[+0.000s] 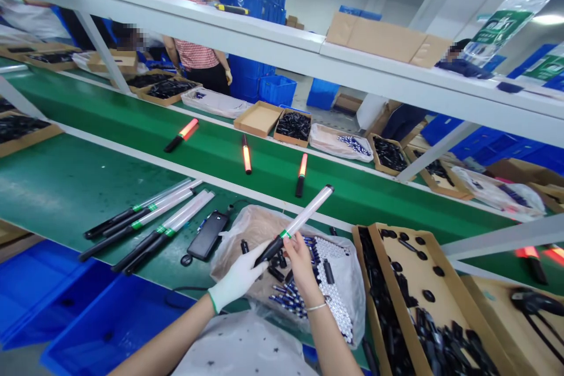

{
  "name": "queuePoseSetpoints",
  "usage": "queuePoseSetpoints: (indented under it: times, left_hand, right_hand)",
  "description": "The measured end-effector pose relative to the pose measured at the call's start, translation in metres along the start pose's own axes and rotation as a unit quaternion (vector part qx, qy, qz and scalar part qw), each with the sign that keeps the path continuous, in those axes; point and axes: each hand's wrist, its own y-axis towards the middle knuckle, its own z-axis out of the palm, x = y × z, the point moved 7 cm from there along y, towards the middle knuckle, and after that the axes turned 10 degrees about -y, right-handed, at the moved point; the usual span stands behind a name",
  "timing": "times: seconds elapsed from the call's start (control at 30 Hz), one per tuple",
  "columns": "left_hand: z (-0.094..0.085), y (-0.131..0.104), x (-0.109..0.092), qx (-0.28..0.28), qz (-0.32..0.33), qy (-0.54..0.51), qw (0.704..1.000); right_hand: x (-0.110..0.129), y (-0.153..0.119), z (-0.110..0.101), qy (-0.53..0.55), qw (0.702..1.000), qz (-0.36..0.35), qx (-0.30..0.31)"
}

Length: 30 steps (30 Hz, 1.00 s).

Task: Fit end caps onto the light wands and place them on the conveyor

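Note:
A light baton [309, 210] with a clear tube, green band and black handle slants up to the right in front of me, unlit. My left hand [240, 277], in a white glove, is closed round its black handle. Bare fingers of my right hand [298, 258] pinch it near the green band. Beneath both hands lies a plastic-lined tray [352, 282] with many silver-ended batteries [337, 291] and a few black caps. Several unlit batons [150, 229] lie side by side on the table at left, next to a black power bank or phone-like device [208, 235].
Three red-lit batons [247, 155] lie on the green conveyor [211, 147] beyond the table. Cardboard boxes of black parts [434, 282] stand at right. Blue bins [106, 323] sit below left. A white shelf beam [264, 29] crosses overhead. Other people work across the line.

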Motion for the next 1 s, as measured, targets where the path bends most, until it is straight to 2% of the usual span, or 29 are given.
queuePoseSetpoints:
  times: [0.13, 0.47, 0.6, 1.0]
  left_hand:
    - [-0.004, 0.000, 0.002, 0.010, 0.022, 0.004, 1.000]
    - [-0.018, -0.008, 0.003, -0.003, 0.000, 0.021, 1.000]
    - [-0.022, -0.009, 0.001, -0.010, 0.012, 0.017, 1.000]
    - [-0.023, -0.007, -0.001, -0.018, -0.004, 0.014, 1.000]
  right_hand:
    - [0.003, -0.001, 0.003, 0.002, 1.000, 0.002, -0.005]
    - [0.006, -0.002, 0.020, 0.009, 1.000, -0.002, 0.021]
    - [0.007, -0.002, 0.023, 0.003, 1.000, -0.003, 0.025]
    - [0.005, 0.001, 0.025, 0.013, 1.000, 0.001, 0.023]
